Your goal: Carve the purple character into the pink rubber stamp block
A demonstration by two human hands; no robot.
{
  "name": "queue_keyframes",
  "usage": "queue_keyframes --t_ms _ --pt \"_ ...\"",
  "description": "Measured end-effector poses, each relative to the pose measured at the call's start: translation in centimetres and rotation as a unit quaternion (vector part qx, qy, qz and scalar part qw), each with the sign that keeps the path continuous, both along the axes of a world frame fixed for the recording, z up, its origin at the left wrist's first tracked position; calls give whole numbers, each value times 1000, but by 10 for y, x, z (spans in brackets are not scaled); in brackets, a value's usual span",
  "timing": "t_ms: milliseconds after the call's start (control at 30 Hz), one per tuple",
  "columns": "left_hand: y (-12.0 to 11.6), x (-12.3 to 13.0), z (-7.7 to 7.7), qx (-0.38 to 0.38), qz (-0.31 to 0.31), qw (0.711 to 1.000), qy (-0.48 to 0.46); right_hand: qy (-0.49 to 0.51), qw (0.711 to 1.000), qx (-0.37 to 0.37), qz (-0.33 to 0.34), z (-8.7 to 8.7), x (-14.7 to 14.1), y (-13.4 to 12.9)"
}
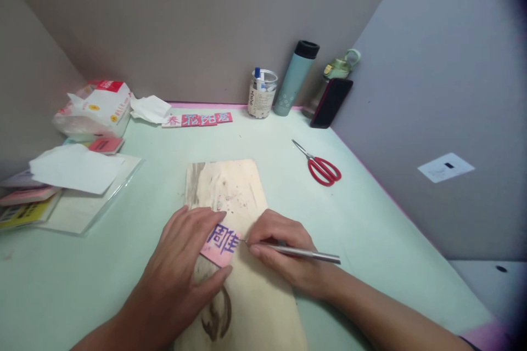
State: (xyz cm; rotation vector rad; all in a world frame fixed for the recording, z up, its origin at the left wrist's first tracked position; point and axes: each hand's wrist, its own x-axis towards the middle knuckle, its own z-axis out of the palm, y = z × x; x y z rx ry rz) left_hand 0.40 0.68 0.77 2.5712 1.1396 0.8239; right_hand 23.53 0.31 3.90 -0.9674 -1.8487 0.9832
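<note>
A pink square tile (220,252) with a dark blue character lies on a wooden board (247,296). My left hand (181,263) grips it between thumb and fingers at its left side, the fingers reaching over the top corner. In my right hand (284,252) is a thin silver metal carving pen (317,255), pinched near its front. Its fine tip touches or almost touches the tile's right edge, beside the character. Small dark crumbs lie on the board above the tile.
Red-handled scissors (323,170) lie right of the board. Four carved tiles (198,120) line the back, near a pen jar (262,96), a blue bottle (294,82), a greenish bottle and a phone (331,102). Papers (78,167) and a plastic bag (99,109) sit left.
</note>
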Motion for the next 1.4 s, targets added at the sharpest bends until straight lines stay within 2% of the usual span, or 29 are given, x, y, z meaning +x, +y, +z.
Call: queue_keyframes --t_ms 167,433,1033,1400 --pt "3 -3 -2 7 -9 1000 2 -24 999 21 17 -3 0 -1" --pt "2 -2 -3 5 -7 1000 2 -20 999 -18 -28 -8 -2 -5" --pt "4 -2 -4 4 -4 1000 0 -24 999 -25 -16 -7 -1 -4" --pt "2 -3 -4 -26 3 1000 4 -60 998 -11 8 -4 2 -2"
